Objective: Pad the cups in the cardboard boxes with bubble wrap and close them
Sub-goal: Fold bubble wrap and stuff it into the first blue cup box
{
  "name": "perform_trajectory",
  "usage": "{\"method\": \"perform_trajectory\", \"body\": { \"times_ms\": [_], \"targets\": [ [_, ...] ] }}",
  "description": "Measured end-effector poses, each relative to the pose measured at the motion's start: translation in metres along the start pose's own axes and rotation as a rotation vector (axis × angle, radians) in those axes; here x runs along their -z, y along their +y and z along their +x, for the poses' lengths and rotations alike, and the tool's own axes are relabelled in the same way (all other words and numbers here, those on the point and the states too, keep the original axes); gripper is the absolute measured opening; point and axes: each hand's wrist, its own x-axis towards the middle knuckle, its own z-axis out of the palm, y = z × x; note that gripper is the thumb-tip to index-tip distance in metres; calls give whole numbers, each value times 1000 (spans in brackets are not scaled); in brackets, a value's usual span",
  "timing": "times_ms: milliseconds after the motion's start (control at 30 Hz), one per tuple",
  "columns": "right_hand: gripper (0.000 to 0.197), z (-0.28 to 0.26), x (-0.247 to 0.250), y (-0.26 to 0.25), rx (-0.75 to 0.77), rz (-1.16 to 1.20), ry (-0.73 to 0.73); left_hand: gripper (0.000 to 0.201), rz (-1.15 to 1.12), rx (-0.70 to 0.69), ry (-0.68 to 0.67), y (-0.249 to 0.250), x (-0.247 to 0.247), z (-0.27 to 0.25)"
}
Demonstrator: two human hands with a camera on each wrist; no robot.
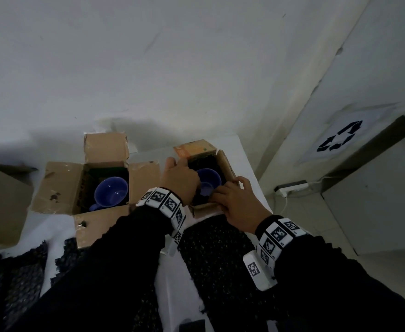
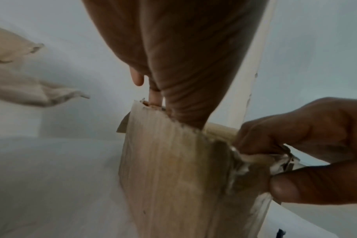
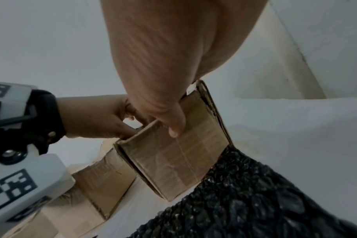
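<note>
Cardboard walls of the right box [image 1: 229, 168] were held by both hands: the left hand [image 1: 179, 178] curled its grip over the left rim, the right hand [image 1: 238, 202] pinched the near flap [image 3: 173, 161]. Inside sat a blue cup [image 1: 208, 182]. Black bubble wrap [image 1: 218, 250] lay on the bench [image 1: 170, 279] just beside it. The left box [image 1: 62, 188] stood open, holding another blue cup [image 1: 111, 191].

L hand [image 1: 179, 178] fingertips hidden inside right box [image 1: 225, 164]; blue cup [image 1: 209, 182] partly covered by both hands; bubble wrap [image 1: 215, 255] cut off under sleeves.
</note>
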Motion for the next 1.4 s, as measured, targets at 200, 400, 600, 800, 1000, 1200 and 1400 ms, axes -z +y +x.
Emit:
{"method": "perform_trajectory", "body": {
  "times_ms": [200, 400, 600, 800, 1000, 1200, 1400],
  "targets": [
    [37, 5, 8, -2, -14, -53, -122, 21, -56, 9, 87, -3, -16, -4],
    [30, 7, 19, -9, -53, -101, -240, 21, -141, -16, 169, -4, -28, -6],
    [32, 22, 34, 1, -120, -18, -162, 48, -247, -218, 364, 4, -38, -35],
    [27, 49, 31, 8, -57, -174, -231, 27, -241, -214, 413, 10, -63, -54],
    [25, 49, 18, 14, -28, -240, -214, 35, -225, -83, 433, 24, -52, -64],
    [23, 45, 16, 16, -105, -142, -198, 29, -161, -57, 363, 27, -49, -66],
    [21, 44, 15, 14, -146, -96, -162, 10, -152, -58, 362, 25, -53, -64]
  ]
}}
